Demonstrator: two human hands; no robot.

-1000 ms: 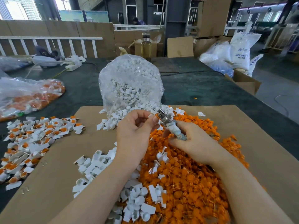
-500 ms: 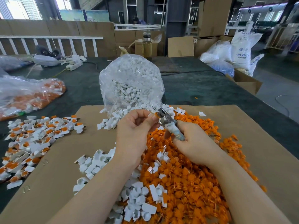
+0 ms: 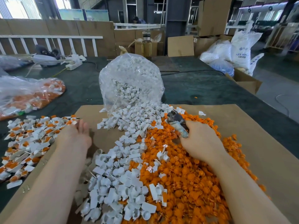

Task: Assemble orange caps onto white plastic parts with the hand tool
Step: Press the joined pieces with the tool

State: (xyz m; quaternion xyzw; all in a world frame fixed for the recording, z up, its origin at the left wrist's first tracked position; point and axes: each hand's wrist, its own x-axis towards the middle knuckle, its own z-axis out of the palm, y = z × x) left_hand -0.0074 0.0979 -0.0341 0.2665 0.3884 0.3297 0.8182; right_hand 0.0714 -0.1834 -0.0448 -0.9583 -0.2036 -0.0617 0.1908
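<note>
My right hand (image 3: pixel 200 143) grips the hand tool (image 3: pixel 177 123), whose metal head points up and left over the heap of orange caps (image 3: pixel 191 175). My left hand (image 3: pixel 76 136) is blurred beside the pile of assembled white-and-orange parts (image 3: pixel 27 139), fingers stretched toward it and holding nothing that I can see. Loose white plastic parts (image 3: pixel 116 180) lie between my forearms on the brown cardboard sheet (image 3: pixel 258 135). A clear bag (image 3: pixel 131 81) spills more white parts onto the sheet behind them.
A second plastic bag (image 3: pixel 27 96) with orange and white pieces lies at the far left on the dark green table (image 3: pixel 202 88). A power strip (image 3: pixel 72 63) and cables sit at the back left. Cardboard boxes (image 3: pixel 246 81) and white sacks (image 3: pixel 239 49) stand to the right.
My left hand left the tool and swung left to the assembled pile, no longer holding a part. My right hand with the tool shifted slightly right and lower.
</note>
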